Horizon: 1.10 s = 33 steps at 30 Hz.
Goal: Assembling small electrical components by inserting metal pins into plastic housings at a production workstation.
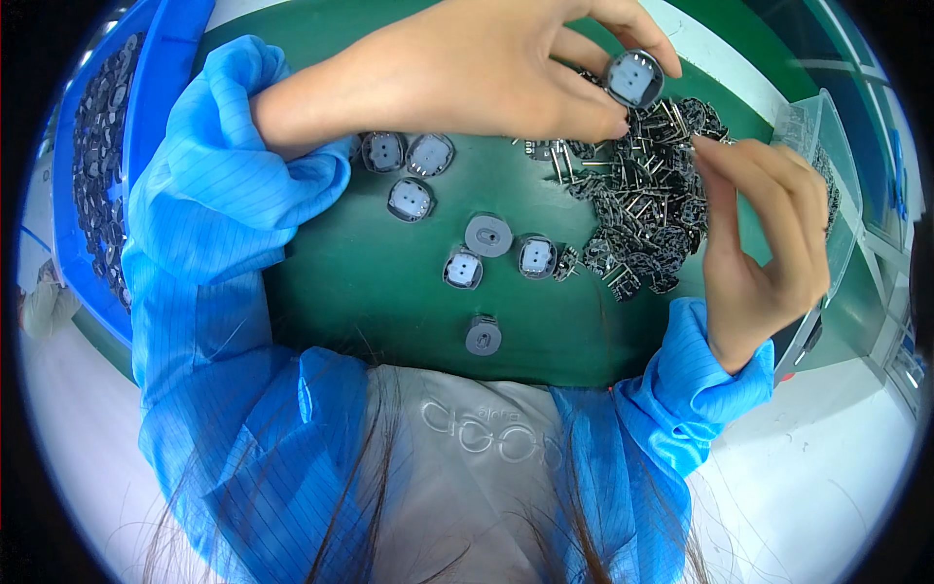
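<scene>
Round housing: dark little cup point(635, 80) with a pale inner face, held up in the air above the top of the pin pile.
Left hand: this one point(516, 78) reaches across and has the housing pinched between thumb and fingertips, so only partly open.
Right hand: over at the pile's right edge point(778, 219), thumb and forefinger almost together, the rest loosely curled. Can't tell if there's something tiny in the pinch.
Pin pile: messy heap of black bits with shiny metal pins point(642, 209), plus one stray pin part point(566, 261) just beside a housing.
Loose housings: three near the left forearm point(411, 199), three bunched mid-counter point(536, 256), and one on its own closer to the body point(484, 336), grey disc face up.
Counter: green top point(389, 311) under all that.
Blue bin: far left point(170, 88), loads of dark parts inside.
Clear bin: right side point(848, 175), behind the right hand.
</scene>
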Each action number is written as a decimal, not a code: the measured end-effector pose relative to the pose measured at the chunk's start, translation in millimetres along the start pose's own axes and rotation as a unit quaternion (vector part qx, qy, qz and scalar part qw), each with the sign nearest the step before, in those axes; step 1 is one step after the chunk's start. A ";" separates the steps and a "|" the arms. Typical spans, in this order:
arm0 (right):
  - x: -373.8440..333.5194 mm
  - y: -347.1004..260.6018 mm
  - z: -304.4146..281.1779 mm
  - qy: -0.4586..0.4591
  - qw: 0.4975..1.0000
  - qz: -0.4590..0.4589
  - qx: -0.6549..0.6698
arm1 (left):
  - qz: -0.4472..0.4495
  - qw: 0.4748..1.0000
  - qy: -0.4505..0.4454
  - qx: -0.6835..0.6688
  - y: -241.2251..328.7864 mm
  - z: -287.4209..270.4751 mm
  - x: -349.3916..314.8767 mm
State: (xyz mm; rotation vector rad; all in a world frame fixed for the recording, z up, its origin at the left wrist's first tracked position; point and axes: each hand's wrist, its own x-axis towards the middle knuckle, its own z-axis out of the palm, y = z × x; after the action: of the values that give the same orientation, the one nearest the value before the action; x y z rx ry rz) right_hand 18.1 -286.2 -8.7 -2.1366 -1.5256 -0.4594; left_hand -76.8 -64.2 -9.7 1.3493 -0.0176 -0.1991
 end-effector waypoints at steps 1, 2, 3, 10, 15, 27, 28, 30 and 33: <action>0.4 -3.7 -0.3 0.035 0.997 0.047 0.043 | 0.000 1.000 0.008 0.002 -10.6 -0.5 0.4; 1.6 -8.4 2.6 0.065 0.990 0.093 0.088 | 0.065 0.997 -0.015 -0.027 -31.5 -3.8 2.9; 3.8 -14.0 5.5 0.068 0.976 0.150 0.146 | 0.129 0.989 -0.038 -0.054 -46.8 -7.9 1.1; -9.3 -3.6 8.7 -0.028 0.854 0.237 0.463 | 0.106 0.970 0.013 0.216 -5.4 1.8 -4.3; -4.4 -19.5 1.4 -0.055 0.811 0.304 0.497 | 0.177 0.962 0.015 0.205 -18.3 -8.1 -3.3; -3.7 -31.5 17.0 0.056 0.952 0.193 0.233 | 0.201 0.972 0.010 0.124 -34.3 -3.9 1.7; -4.4 -31.6 18.6 0.056 0.951 0.193 0.233 | 0.200 0.972 0.010 0.124 -35.2 -3.8 1.0; -4.8 -31.7 20.7 0.063 0.953 0.188 0.227 | 0.242 0.954 0.038 0.171 -37.4 -3.0 -0.8; -3.5 -31.2 20.1 0.063 0.965 0.162 0.195 | 0.269 0.929 0.052 0.247 -35.6 -4.2 0.5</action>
State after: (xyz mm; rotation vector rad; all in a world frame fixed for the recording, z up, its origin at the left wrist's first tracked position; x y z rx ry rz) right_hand -12.6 -269.4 -21.7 -1.9491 -1.0640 -0.1575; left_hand -80.5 -67.5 -45.1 1.7995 -0.3659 0.3677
